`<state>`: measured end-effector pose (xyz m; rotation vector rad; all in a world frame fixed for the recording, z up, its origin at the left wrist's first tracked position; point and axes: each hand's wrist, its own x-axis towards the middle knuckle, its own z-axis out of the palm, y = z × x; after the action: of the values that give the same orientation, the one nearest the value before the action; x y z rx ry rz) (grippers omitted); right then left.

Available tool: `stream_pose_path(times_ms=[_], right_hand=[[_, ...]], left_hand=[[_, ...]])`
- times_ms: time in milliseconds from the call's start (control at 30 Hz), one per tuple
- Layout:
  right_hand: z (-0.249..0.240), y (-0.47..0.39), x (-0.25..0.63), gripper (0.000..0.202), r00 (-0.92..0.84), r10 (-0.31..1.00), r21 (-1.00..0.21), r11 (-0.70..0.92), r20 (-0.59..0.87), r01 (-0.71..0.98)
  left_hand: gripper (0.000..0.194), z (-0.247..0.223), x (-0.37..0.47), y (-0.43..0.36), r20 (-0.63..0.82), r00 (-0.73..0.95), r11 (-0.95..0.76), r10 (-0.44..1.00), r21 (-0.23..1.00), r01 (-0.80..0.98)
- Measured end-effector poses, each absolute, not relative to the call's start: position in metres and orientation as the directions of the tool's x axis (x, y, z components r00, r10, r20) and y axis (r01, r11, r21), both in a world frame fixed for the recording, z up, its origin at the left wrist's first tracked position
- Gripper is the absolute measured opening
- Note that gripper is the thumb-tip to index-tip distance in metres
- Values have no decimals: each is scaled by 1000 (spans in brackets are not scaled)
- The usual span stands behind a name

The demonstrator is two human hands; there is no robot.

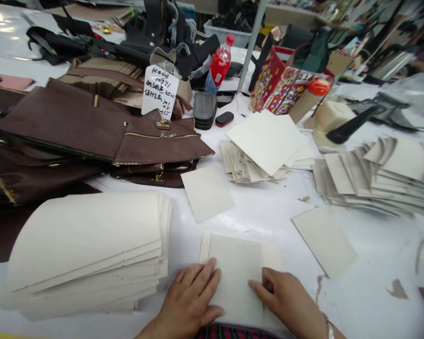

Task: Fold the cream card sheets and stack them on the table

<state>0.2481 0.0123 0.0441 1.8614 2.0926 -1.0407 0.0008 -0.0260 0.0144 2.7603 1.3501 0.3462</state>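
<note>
In front of me a pale grey-white card sheet lies on a slightly wider cream sheet, whose edges show at both sides. My left hand rests on the left edge of the card, palm down with fingers stretched out. At the card's right edge, my right hand has its fingers curled and its thumb laid on the surface, pinching that edge. Beyond them lies a loose square card. Another loose card is to the right of my right hand.
A stack of large curved cream sheets fills the near left. Brown leather bag pieces lie behind it. Card piles sit at the back middle and right. A red-capped bottle and a patterned red bag stand farther back.
</note>
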Motion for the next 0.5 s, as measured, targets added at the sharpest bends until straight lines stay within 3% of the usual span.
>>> stream_pose_path(times_ms=[100, 167, 267, 367, 500], right_hand=[[52, 11, 248, 31, -235, 908, -235, 158, -348, 959], [58, 11, 242, 21, -353, 925, -276, 306, -140, 911], [57, 13, 224, 24, -644, 759, -433, 614, 93, 660], [43, 16, 208, 43, -809, 578, -486, 741, 110, 463], [19, 18, 207, 63, -770, 638, -387, 715, 19, 583]], left_hand=[[55, 12, 0, -24, 164, 627, -646, 762, 119, 754], [52, 9, 1, -22, 194, 620, -646, 760, 121, 754], [45, 7, 4, -20, 209, 605, -636, 768, 143, 758], [43, 7, 5, -19, 209, 597, -629, 775, 164, 760], [45, 8, 4, -18, 235, 584, -625, 777, 175, 761]])
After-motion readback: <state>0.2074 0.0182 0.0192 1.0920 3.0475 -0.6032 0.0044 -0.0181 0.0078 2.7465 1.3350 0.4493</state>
